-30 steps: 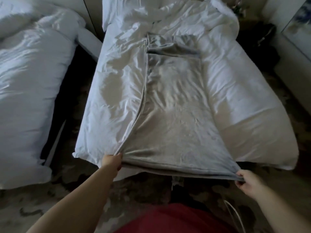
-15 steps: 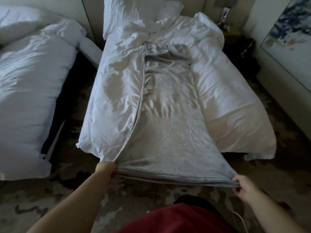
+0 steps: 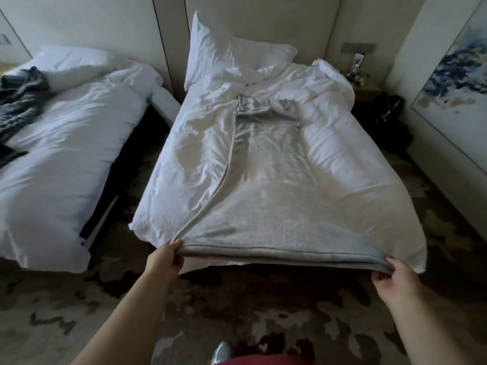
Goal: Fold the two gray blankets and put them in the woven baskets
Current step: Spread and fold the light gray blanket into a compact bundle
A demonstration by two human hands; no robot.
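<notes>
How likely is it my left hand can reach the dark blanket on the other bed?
Probably not as is: the left hand grips the light gray blanket, and the dark blanket lies far up the other bed, across the floor gap.

— Is there any writing to read here?
— None. The gray blanket (image 3: 263, 206) shows plain cloth, with no tag or label facing the camera.
— What about the framed painting (image 3: 453, 83) at the right edge?
— Only blue and tan blotches. No signature can be made out.
— And the gray wall plate (image 3: 358, 47) further back?
— It's too small and blurred to tell whether it carries any marking.
</notes>
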